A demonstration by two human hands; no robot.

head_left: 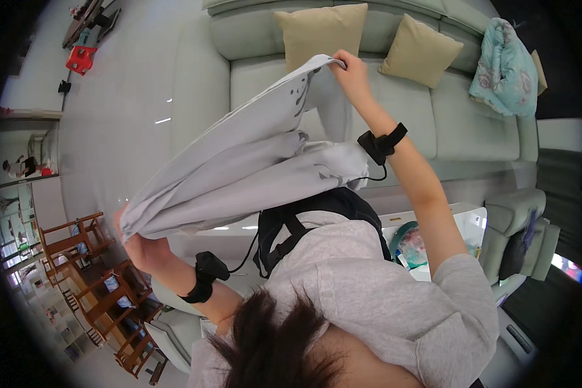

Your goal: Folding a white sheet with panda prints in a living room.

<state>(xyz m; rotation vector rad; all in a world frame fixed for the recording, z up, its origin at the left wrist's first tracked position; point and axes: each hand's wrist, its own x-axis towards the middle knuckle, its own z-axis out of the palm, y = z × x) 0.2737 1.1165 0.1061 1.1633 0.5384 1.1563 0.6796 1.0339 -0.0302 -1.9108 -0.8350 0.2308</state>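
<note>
A large light grey cloth [220, 171] with darker grey printed marks is stretched at a slant in front of me; whether it is a garment or a cover, I cannot tell. My left hand [145, 249], low on the left, is closed around one bunched end. Farther off, up and to the right, my right hand [350, 74] pinches the opposite corner. Between the two hands the upper edge runs taut, while the rest sags in long folds toward my waist. Black straps with small devices circle both wrists.
Beyond the cloth stands a pale green sofa [401, 113] with beige cushions [422, 50] and a folded floral quilt [506, 68]. A white table [467, 220] holding a round tray [410, 244] is to my right. Wooden chairs [77, 246] stand left; a red stool [81, 59] is far left.
</note>
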